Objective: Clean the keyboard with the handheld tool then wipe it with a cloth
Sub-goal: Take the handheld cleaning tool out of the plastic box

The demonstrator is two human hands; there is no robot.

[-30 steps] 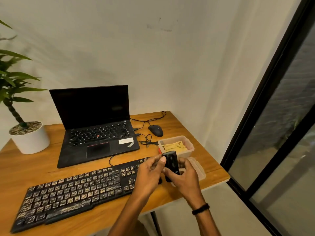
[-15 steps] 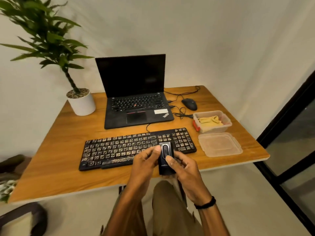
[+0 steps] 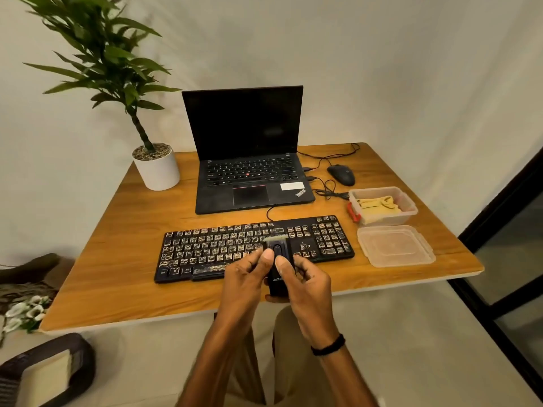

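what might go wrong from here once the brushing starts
1. Dust brushed off the keyboard may land on the open laptop right behind it.
2. Both the left hand and right hand grip the handheld tool, so nothing steadies the keyboard; it might slide.
3. Debris could reach the cloth in the lidless container.

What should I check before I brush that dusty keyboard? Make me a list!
1. Handheld tool held firmly: ok. The left hand and the right hand both grip it.
2. Bristles out: ok. They show pale at the tool's far end.
3. Bristles on the keys: cannot tell.
4. Keyboard within reach: ok. It lies flat just ahead, its keys coated in pale dust.
5. Cloth ready for wiping: ok. It sits in the open container, with the lid lying beside it.
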